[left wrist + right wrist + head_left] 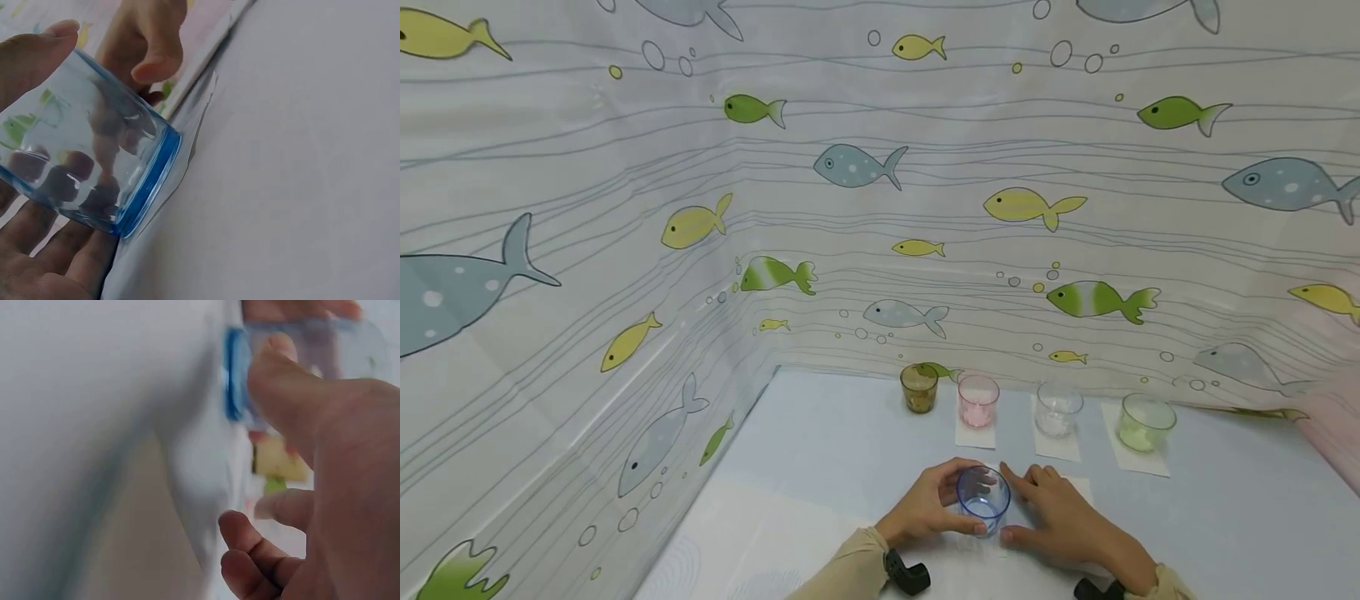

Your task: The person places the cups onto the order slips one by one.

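Observation:
A clear blue glass tumbler [982, 502], darker blue at its base, stands near the front middle of the table. My left hand [931, 504] holds it from the left, thumb in front and fingers round the far side. In the left wrist view the glass [94, 144] sits upright at the edge of a white paper sheet [181, 172]. To the right of the glass is my right hand [1060, 517], index finger and thumb spread apart and the other fingers bent. Its thumb [275, 375] overlaps the glass in the right wrist view. Nothing shows inside the glass.
Along the back stand a brown glass [919, 390], a pink glass [977, 402], a clear glass [1058, 410] and a green glass [1146, 423]. White paper pieces lie under the last three. A fish-patterned curtain [850, 217] hangs behind and to the left of the table [820, 433].

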A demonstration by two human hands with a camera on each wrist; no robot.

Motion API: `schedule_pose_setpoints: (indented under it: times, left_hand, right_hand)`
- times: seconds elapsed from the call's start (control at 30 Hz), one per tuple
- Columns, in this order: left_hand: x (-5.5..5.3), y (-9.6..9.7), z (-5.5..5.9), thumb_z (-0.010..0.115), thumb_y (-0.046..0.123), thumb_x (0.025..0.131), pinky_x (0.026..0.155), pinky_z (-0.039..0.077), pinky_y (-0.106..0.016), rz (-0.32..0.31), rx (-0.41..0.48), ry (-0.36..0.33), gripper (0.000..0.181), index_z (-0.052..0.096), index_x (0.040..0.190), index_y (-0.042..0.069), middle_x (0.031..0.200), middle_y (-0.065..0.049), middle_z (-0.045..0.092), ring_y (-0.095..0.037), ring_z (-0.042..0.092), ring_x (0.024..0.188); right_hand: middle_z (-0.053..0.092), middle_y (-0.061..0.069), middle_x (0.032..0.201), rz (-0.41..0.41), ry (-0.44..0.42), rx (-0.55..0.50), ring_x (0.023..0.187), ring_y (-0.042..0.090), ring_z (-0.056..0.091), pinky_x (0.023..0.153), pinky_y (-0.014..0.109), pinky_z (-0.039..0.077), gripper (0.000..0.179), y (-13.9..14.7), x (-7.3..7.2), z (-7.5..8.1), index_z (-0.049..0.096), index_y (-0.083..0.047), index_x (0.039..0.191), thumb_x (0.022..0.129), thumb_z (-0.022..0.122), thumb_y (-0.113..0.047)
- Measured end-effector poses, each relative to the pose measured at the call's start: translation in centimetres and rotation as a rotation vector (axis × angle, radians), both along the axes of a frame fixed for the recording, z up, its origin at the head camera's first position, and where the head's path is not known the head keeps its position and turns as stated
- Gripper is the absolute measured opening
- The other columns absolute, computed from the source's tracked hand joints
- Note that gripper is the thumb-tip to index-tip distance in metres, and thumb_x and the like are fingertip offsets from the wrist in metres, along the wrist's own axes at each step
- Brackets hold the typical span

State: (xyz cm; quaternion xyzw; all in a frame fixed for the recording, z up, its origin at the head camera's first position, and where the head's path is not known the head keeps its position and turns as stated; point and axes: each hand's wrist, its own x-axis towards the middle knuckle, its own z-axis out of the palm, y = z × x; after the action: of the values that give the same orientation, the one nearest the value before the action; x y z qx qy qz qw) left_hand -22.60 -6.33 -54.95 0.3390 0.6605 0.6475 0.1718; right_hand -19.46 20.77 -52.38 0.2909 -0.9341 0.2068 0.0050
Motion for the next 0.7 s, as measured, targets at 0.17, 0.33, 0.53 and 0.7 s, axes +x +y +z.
schedule_pose_setpoints:
  times: [0.17,0.33,0.53,0.7]
  left_hand:
    - [0.0,0.0,-0.1,0.085,-0.005,0.083,0.117,0.049,-0.030,-0.003,-0.001,0.019,0.075,0.054,0.149,0.009,0.148,-0.022,0.061,-0.026,0.062,0.138]
    - [-0.1,0.0,-0.3,0.084,-0.009,0.082,0.117,0.050,-0.033,-0.015,0.019,0.049,0.075,0.053,0.149,0.007,0.147,-0.025,0.061,-0.033,0.062,0.138]
    - [-0.1,-0.1,-0.3,0.084,-0.009,0.082,0.117,0.049,-0.031,-0.016,0.024,0.044,0.075,0.055,0.148,0.011,0.148,-0.026,0.061,-0.036,0.061,0.138]
    - [0.1,-0.1,-0.2,0.084,-0.007,0.082,0.117,0.049,-0.032,-0.017,0.027,0.050,0.074,0.054,0.148,0.007,0.147,-0.028,0.060,-0.036,0.061,0.138]
  right_hand:
    - [0.056,-0.004,0.110,-0.051,-0.067,-0.017,0.094,0.010,0.041,0.074,0.026,0.039,0.100,3.2,-0.3,0.9,0.050,-0.011,0.159,0.082,0.080,-0.068]
    - [0.054,-0.001,0.109,-0.063,-0.133,-0.070,0.093,0.012,0.039,0.070,0.023,0.038,0.104,7.0,-0.1,1.3,0.048,-0.012,0.160,0.078,0.086,-0.062]
    - [0.053,-0.003,0.107,-0.094,-0.116,-0.072,0.092,0.005,0.036,0.072,0.022,0.037,0.105,9.6,0.5,0.3,0.050,-0.013,0.159,0.075,0.088,-0.063]
    - [0.054,-0.005,0.112,-0.107,-0.092,-0.076,0.096,0.001,0.038,0.076,0.021,0.040,0.101,10.2,1.2,-0.8,0.052,-0.013,0.157,0.076,0.089,-0.061]
